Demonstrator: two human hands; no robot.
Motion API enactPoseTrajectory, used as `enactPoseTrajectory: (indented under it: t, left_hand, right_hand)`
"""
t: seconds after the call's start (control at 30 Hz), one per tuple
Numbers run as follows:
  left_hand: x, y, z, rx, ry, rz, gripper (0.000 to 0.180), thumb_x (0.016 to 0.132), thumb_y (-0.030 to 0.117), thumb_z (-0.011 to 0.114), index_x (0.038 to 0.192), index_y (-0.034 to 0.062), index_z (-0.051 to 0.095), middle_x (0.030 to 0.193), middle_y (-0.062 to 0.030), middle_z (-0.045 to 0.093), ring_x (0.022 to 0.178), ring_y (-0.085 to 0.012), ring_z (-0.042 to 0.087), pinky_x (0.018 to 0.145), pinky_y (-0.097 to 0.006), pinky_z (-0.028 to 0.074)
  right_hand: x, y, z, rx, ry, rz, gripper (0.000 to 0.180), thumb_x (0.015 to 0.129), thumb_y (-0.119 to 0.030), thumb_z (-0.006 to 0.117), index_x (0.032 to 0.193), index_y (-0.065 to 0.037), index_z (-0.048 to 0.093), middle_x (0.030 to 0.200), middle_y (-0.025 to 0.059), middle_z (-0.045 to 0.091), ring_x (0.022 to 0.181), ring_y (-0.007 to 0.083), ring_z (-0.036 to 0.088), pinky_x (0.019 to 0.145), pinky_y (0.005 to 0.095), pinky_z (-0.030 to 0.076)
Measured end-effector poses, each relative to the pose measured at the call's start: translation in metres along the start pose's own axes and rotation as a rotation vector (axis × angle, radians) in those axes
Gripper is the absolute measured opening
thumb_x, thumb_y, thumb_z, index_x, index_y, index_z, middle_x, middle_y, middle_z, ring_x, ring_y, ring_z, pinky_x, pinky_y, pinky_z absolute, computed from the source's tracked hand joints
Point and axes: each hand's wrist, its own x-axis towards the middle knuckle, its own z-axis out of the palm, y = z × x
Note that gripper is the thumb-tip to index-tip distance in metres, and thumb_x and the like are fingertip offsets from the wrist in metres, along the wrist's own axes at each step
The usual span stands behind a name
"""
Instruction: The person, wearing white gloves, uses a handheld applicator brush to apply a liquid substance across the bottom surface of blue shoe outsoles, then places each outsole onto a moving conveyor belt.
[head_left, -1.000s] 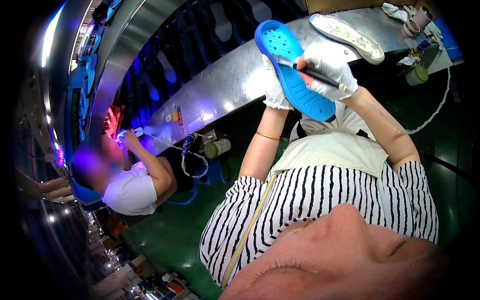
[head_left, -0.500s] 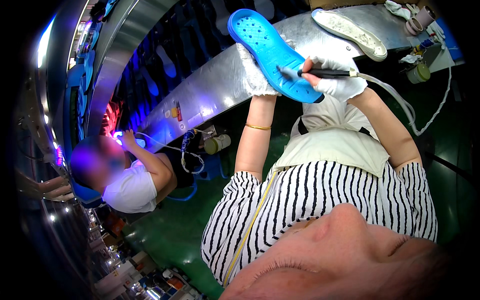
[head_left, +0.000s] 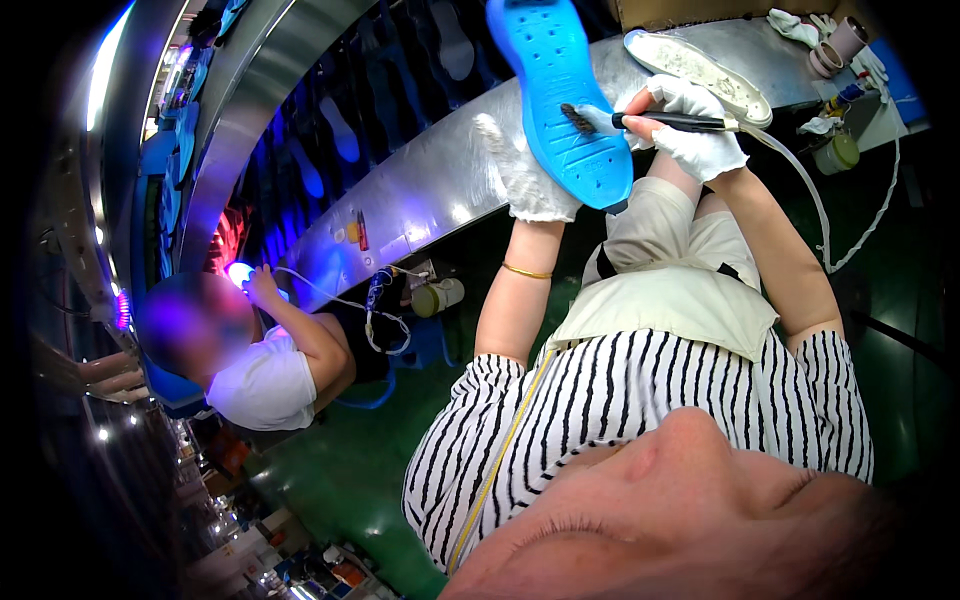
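My left hand (head_left: 527,178), in a white glove, grips a blue shoe sole (head_left: 562,95) by its lower edge and holds it up in front of me, its dotted face toward me. My right hand (head_left: 690,130), also gloved in white, holds a black-handled brush (head_left: 640,121) with a hose running off its back end. The bristles rest on the middle of the sole's face.
A curved metal conveyor bench (head_left: 420,190) runs across the view with dark soles behind it. A white sole (head_left: 697,75) lies on the bench at upper right, near small pots (head_left: 836,152) and rags. A co-worker in a white shirt (head_left: 262,375) works at left.
I have raised the blue sole and turned it more upright. The brush moved from the sole's right edge to the middle of its face.
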Motion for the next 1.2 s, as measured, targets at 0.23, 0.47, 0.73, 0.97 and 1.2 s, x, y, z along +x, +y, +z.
enactPoseTrajectory:
  t: [0.23,0.47,0.73,0.97,1.2]
  left_hand:
    - [0.014,0.002,-0.010,0.128,-0.052,0.036,0.077,0.084,0.066,0.041,0.133,0.0068,0.038,0.124,-0.0118,0.052,0.108,-0.0272,0.053,0.092,-0.043,0.046]
    - [0.012,0.003,-0.001,0.275,-0.097,0.240,0.084,0.083,0.067,0.041,0.143,0.0098,0.025,0.140,-0.0176,0.035,0.127,-0.0323,0.038,0.107,-0.046,0.030]
    - [0.025,0.014,-0.003,0.143,-0.193,0.200,0.081,0.083,0.062,0.045,0.141,0.0083,0.028,0.140,-0.0189,0.036,0.126,-0.0344,0.039,0.106,-0.048,0.031]
    - [0.030,0.027,-0.010,0.240,-0.196,0.144,0.084,0.082,0.062,0.046,0.142,0.0068,0.027,0.141,-0.0229,0.032,0.127,-0.0393,0.036,0.106,-0.052,0.029]
    - [0.033,0.036,-0.004,0.228,-0.160,0.085,0.084,0.082,0.061,0.047,0.141,0.0055,0.026,0.141,-0.0249,0.031,0.127,-0.0418,0.035,0.105,-0.056,0.028]
  right_hand:
    - [-0.020,-0.003,0.028,0.071,-0.106,-0.174,0.011,0.074,0.003,0.067,0.081,-0.001,0.059,0.073,0.0050,0.060,0.064,0.0100,0.057,0.059,0.0230,0.047]
    - [-0.019,0.002,0.022,0.108,-0.049,-0.022,0.009,0.079,-0.002,0.065,0.087,-0.001,0.062,0.078,0.0052,0.062,0.068,0.0106,0.059,0.063,0.0233,0.048]
    - [-0.012,-0.007,0.025,0.315,-0.218,0.202,0.009,0.077,0.002,0.065,0.084,-0.002,0.061,0.081,0.0055,0.061,0.072,0.0116,0.058,0.069,0.0253,0.049]
    - [-0.014,0.004,0.023,0.164,-0.294,-0.029,0.012,0.078,0.004,0.064,0.088,-0.001,0.061,0.084,0.0064,0.062,0.074,0.0126,0.058,0.070,0.0259,0.049]
    - [-0.014,0.004,0.018,0.101,-0.280,-0.076,0.011,0.076,0.002,0.065,0.085,-0.002,0.062,0.080,0.0050,0.063,0.074,0.0117,0.060,0.070,0.0253,0.049]
